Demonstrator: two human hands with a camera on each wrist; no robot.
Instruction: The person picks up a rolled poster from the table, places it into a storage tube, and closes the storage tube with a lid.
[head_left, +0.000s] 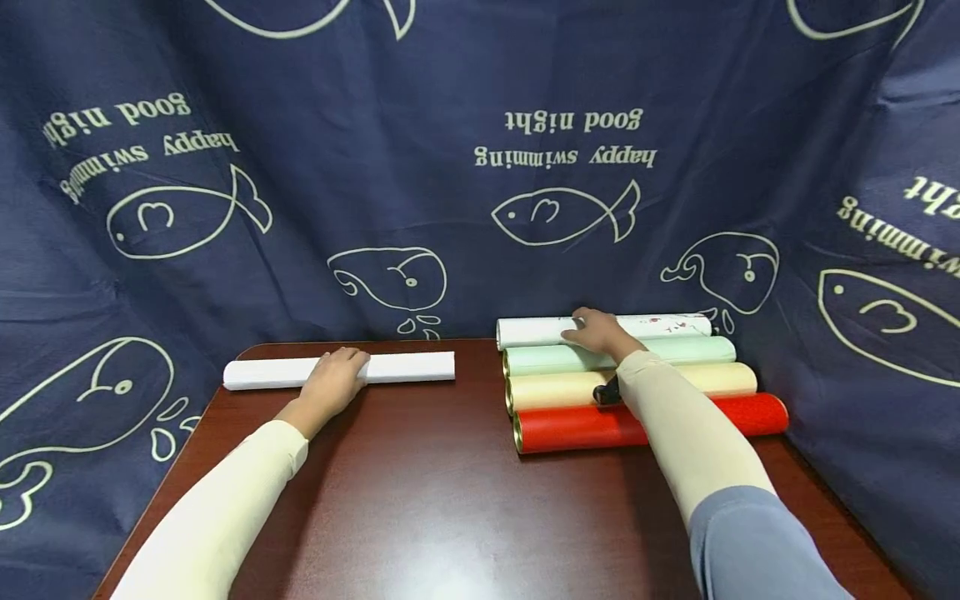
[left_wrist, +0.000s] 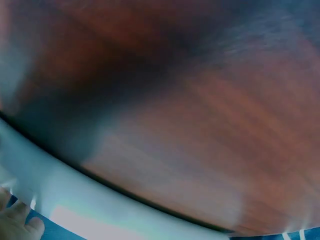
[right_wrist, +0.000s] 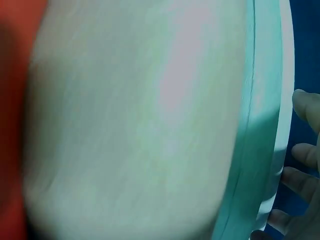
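On the left of the table lies a white paper roll. My left hand rests across it, fingers reaching over its far side; in the left wrist view, the fingers show only at the lower left corner, above the roll. My right hand touches the white tube with a red floral print, rearmost of a row on the right. Its fingers are spread, with tips at the tube's edge. Nearer me lie a pale green tube, a cream tube and a red tube.
The brown table ends at a dark blue curtain printed with fish and whales, which also hangs along both sides. My right forearm crosses above the cream and red tubes, with a small black object near the wrist.
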